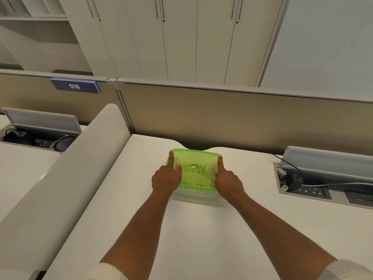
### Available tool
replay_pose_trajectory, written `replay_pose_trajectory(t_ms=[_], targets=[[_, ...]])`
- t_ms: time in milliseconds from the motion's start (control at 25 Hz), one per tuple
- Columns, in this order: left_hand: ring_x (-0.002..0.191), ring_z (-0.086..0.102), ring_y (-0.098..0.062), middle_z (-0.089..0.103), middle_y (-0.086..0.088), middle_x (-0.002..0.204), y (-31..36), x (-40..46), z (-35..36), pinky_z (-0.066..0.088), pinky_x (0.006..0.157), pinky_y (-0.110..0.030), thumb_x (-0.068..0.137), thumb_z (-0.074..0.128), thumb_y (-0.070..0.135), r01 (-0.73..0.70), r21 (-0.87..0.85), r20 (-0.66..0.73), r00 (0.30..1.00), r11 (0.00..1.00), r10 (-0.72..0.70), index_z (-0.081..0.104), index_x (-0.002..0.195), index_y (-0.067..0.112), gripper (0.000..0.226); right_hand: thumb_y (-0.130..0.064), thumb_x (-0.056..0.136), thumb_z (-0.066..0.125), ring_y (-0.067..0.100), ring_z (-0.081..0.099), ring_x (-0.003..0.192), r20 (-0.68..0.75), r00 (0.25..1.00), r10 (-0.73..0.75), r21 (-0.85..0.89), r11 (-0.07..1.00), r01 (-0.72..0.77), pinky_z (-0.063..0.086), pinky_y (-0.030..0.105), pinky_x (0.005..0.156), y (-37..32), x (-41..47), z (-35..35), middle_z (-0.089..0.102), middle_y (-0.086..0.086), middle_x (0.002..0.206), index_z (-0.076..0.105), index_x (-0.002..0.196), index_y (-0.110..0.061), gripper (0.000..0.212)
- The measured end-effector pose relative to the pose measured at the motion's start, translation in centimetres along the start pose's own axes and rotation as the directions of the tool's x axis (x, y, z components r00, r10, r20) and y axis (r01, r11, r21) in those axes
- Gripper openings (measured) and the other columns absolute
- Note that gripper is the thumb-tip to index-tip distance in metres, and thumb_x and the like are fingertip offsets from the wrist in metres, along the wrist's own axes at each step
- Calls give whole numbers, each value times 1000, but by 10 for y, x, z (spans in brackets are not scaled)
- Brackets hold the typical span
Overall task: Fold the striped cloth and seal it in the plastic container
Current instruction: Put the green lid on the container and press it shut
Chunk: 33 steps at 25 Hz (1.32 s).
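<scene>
A clear plastic container [194,196] with a translucent green lid [196,158] stands on the white desk near the partition. Through the lid the striped cloth [196,175] shows, lying inside. My left hand [166,178] rests on the lid's left side, index finger stretched along the left rim and thumb on top. My right hand [227,181] rests on the lid's right side with a finger stretched along the right rim. Both hands press down on the lid; the other fingers are curled at the container's sides.
A beige partition [222,118] runs behind the container. An open cable box [323,184] with sockets and a black cable sits at the right. A curved white divider [80,168] borders the desk on the left, with another cable box [38,134] beyond it.
</scene>
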<state>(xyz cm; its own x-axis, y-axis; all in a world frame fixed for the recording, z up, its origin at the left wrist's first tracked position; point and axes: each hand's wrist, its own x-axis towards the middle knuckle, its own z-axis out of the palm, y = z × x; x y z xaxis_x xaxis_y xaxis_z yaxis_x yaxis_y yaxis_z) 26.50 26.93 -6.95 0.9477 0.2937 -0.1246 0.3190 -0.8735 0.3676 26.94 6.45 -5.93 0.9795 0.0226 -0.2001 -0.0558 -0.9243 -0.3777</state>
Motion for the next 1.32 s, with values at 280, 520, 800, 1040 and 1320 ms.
replay_pose_trajectory(t_ms=[280, 520, 800, 1040, 1320], targets=[[97, 62, -37, 64, -16, 103, -1, 1, 2, 48, 83, -43, 97, 21, 54, -10, -18, -10, 1000, 1000, 10, -4, 152, 41, 61, -27, 102, 26, 35, 60, 86, -20, 1000, -20, -9, 1000, 20, 39, 36, 69, 2, 1, 3, 64, 18, 102, -2, 153, -27, 59], [113, 55, -38, 50, -19, 130, 2, 0, 2, 43, 93, -47, 98, 19, 55, 21, 32, 48, 999, 999, -22, -6, 152, 38, 62, -29, 102, 26, 37, 59, 94, -13, 1000, -4, 27, 1000, 4, 45, 40, 75, 2, 1, 6, 59, 19, 110, 1, 153, -27, 58], [149, 12, -29, 11, -7, 163, 31, -1, 13, 11, 119, -50, 95, 13, 45, -386, 149, -125, 906, 911, 404, 8, 155, 20, 65, -33, 101, 36, 35, 18, 146, -206, 966, -159, -49, 987, 152, 18, 47, 118, -23, 15, 5, 20, 16, 159, 16, 152, -8, 61], [151, 3, -27, 8, -7, 164, 32, -2, 33, -1, 120, -48, 86, -6, 50, -409, 198, -46, 904, 891, 425, 10, 155, 13, 79, -37, 104, 19, 29, -6, 150, -112, 974, -198, -136, 974, 182, 3, 46, 122, -20, 14, 31, -2, 12, 163, 4, 153, -6, 60], [151, 1, -26, 5, -6, 164, 32, -1, 35, -2, 121, -46, 88, -5, 49, -394, 227, -37, 910, 890, 413, 6, 155, 14, 77, -37, 103, 16, 28, -7, 150, -124, 973, -193, -172, 970, 170, 2, 45, 123, -19, 14, 36, -4, 11, 163, 1, 153, -7, 60]])
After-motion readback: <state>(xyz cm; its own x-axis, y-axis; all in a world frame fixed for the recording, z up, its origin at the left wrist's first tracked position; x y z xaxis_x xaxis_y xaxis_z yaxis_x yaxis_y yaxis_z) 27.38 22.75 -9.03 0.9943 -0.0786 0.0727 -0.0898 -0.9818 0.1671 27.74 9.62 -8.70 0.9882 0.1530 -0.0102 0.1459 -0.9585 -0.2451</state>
